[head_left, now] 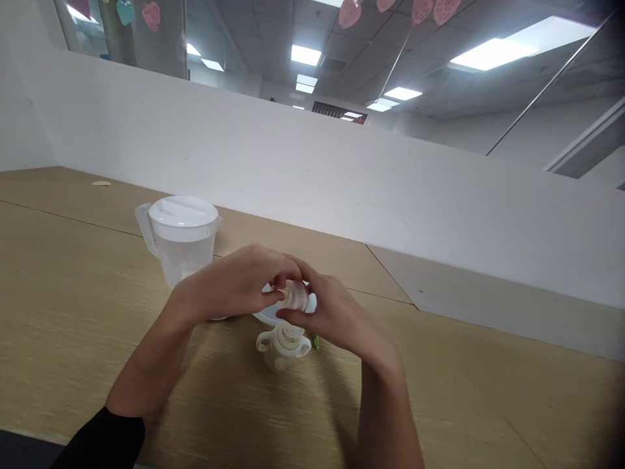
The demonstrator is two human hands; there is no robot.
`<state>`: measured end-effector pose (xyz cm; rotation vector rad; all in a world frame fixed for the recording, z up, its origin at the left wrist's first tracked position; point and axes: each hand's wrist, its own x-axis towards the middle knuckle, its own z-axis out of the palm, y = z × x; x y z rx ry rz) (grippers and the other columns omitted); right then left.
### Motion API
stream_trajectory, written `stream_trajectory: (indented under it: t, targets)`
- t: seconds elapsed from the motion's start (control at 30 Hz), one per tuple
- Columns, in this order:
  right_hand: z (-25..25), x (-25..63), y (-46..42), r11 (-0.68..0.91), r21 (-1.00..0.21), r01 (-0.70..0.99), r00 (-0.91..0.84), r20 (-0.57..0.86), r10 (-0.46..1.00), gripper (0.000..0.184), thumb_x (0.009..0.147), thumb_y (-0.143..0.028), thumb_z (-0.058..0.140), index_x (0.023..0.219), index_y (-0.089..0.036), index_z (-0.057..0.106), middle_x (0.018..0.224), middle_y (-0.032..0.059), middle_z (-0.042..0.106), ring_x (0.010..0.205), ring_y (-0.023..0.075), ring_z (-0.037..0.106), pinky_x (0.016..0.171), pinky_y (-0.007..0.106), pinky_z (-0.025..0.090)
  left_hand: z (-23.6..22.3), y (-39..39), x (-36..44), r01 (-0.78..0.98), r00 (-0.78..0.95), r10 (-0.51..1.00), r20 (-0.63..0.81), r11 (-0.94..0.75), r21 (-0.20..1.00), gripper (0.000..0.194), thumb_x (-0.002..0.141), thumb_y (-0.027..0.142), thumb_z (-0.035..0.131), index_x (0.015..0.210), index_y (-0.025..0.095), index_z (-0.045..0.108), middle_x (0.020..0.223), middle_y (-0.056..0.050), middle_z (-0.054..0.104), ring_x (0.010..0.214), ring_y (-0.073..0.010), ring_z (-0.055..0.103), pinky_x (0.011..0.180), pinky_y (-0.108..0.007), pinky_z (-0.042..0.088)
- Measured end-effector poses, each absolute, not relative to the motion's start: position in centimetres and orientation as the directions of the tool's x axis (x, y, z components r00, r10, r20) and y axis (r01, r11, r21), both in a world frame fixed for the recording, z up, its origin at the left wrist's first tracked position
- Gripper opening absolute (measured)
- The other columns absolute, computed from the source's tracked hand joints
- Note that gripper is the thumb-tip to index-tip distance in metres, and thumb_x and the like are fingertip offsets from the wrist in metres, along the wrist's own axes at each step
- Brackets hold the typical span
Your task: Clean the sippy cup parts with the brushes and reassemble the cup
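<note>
My left hand and my right hand meet above the wooden table, both closed on a small white bottle part with a yellowish tip. Below them a small white baby bottle with two side handles stands upright on the table. Behind my hands a shallow white dish shows only in part. A clear plastic pitcher with a white lid stands just behind my left hand.
A white partition wall runs along the table's far edge, with a lower white ledge at the right. A small green object lies beside the baby bottle. A pale scrap lies far left.
</note>
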<state>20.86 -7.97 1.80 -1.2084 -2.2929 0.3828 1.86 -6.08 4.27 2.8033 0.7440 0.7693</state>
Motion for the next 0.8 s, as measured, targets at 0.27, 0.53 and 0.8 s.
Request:
stream_trajectory:
  t: [0.27, 0.53, 0.8]
  targets:
    - [1.4, 19.2, -8.3, 0.673, -0.446, 0.59, -0.477, 0.48, 0.736, 0.064, 0.072, -0.027, 0.076, 0.131, -0.03, 0.051, 0.114, 0.0031, 0.067, 0.098, 0.0205, 0.064, 0.082, 0.033, 0.052, 3.7, -9.8, 0.1, 0.626, 0.652, 0.607, 0.454, -0.769, 0.129, 0.017, 0.09, 0.015, 0.045, 0.091, 0.018, 0.061, 0.085, -0.003, 0.065, 0.075, -0.0151, 0.062, 0.071, -0.026, 0.045]
    - [1.9, 19.4, -8.4, 0.667, -0.461, 0.585, -0.508, 0.433, 0.745, 0.059, 0.07, -0.03, 0.078, 0.125, -0.027, 0.057, 0.109, 0.0022, 0.069, 0.094, 0.0195, 0.065, 0.081, 0.031, 0.052, 4.1, -10.1, -0.6, 0.565, 0.67, 0.571, 0.475, -0.807, 0.174, 0.019, 0.092, 0.016, 0.046, 0.099, 0.019, 0.064, 0.091, -0.003, 0.068, 0.078, -0.0139, 0.064, 0.071, -0.024, 0.047]
    - [2.8, 20.2, -11.5, 0.77, -0.316, 0.555, -0.626, 0.451, 0.636, 0.034, 0.079, -0.03, 0.07, 0.111, -0.027, 0.062, 0.099, 0.0027, 0.069, 0.086, 0.0177, 0.065, 0.074, 0.028, 0.051, 6.1, -6.3, -2.5, 0.205, 0.84, 0.41, 0.357, -0.847, 0.49, 0.027, 0.079, 0.025, 0.069, 0.107, 0.027, 0.069, 0.081, 0.0, 0.072, 0.07, -0.0106, 0.065, 0.064, -0.018, 0.048]
